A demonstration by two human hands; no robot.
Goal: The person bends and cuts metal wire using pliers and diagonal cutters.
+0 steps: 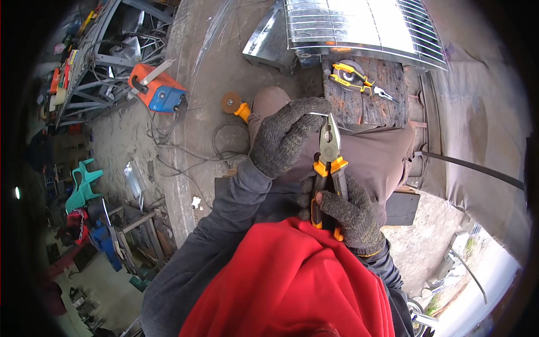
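Left hand: Gloved in dark grey knit, it curls its fingers together in a narrow pinch around a thin wire, the bright end of which reaches out toward the tool beside it.
Right hand: Also gloved, it is wrapped around the black-and-orange handles of a pair of pliers, thumb laid across one handle, a few fingers showing on the far side.
Pliers: Held over the person's lap, between the two hands, nose pointing away from the body; from my remote screen I cannot tell whether the jaws bite the wire or stand just beside it.
Bench: Just beyond the knees, its dark, worn timber carries a second pair of pliers with yellow handles, lying by a round grey disc.
Metalwork: Past the bench I see a wire grid against a bright metal sheet.
Floor: To the left, a yellow grinder lies near one knee, with an orange-and-blue machine farther off and loose cable trailing between them.
Clothing: Red cloth covers the chest below my head camera; dark grey sleeves run to both gloves.
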